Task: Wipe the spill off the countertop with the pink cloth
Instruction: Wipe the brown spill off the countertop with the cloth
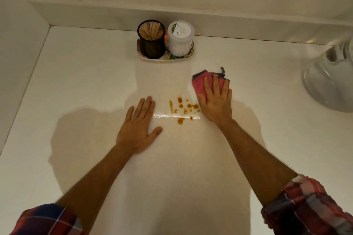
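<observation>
left hand (138,129) flat, right hand (215,101) flat, fingers (207,84) spread

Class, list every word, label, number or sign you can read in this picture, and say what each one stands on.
Nothing can be quoted.
Round label on the white jar's lid: printed lines and a green mark, too blurred to read.
Mesh cup of wooden sticks, patterned tray, pink cloth, countertop: no text visible.

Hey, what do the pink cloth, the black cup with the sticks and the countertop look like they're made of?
Pink cloth: soft, matte fabric, likely microfibre; it folds and has a grey stitched edge.
Black cup: probably metal mesh; the wall looks see-through and finely gridded.
Sticks: pale, flat, likely wood.
Countertop: smooth, faintly speckled off-white, possibly solid surface or laminate; it mirrors a light strip.
</observation>
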Demonstrator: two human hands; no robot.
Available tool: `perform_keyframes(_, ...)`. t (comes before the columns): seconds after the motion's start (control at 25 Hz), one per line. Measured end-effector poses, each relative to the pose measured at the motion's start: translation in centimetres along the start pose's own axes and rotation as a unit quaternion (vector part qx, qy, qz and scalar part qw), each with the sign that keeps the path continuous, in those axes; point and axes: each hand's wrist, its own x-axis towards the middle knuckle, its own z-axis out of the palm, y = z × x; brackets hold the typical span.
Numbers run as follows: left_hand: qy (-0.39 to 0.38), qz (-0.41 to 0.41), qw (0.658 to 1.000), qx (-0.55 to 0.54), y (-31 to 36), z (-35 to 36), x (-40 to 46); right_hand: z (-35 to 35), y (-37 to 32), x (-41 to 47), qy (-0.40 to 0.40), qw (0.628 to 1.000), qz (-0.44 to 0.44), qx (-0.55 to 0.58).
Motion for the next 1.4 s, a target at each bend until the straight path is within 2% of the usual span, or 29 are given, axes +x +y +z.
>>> perform_keyframes(0.12, 0.003, 0.001, 1.0, 0.005, -0.1, 0.1, 0.0, 0.6, -2.8, 0.0, -0.008, 0.999, -0.038, -0.006)
perform_keyframes(0.24, -0.004, -0.003, 1.0, 0.008, 0.0, -0.2, -0.2, 1.6, -3.9, -5.4, -0.033, 0.995, -0.091, -0.015)
perform_keyframes(0.32, -0.013, -0.007, 1.0, 0.01, 0.2, -0.6, -0.2, 1.8, -2.3, -9.0, -0.048, 0.994, -0.095, -0.022)
perform_keyframes(0.52, -0.005, -0.004, 1.0, 0.006, 0.2, -0.5, -0.2, 0.2, 5.7, -8.0, -0.017, 0.999, 0.03, -0.035)
perform_keyframes(0.68, 0.006, -0.002, 1.0, 0.002, 0.0, 0.0, 0.0, -0.7, 3.3, -1.3, 0.016, 0.998, 0.067, -0.006)
perform_keyframes(0.76, 0.009, -0.002, 1.0, 0.006, -0.1, 0.2, 0.0, 0.0, -0.3, 0.4, 0.019, 1.0, 0.016, 0.017)
perform_keyframes(0.92, 0.013, -0.008, 1.0, -0.012, -0.1, 0.2, -0.1, 2.1, -6.9, -2.2, 0.003, 0.988, -0.155, 0.003)
perform_keyframes(1.08, -0.01, -0.013, 1.0, -0.009, 0.3, -0.3, -0.4, 3.9, -5.4, -8.5, -0.026, 0.966, -0.254, -0.033)
perform_keyframes(1.2, -0.024, -0.015, 1.0, -0.001, 0.5, -1.0, -0.5, 4.0, 0.6, -13.0, -0.036, 0.974, -0.22, -0.043)
perform_keyframes(1.4, -0.028, -0.011, 1.0, 0.004, 0.4, -1.2, -0.3, 0.2, 9.7, -9.9, -0.028, 0.998, -0.039, -0.035)
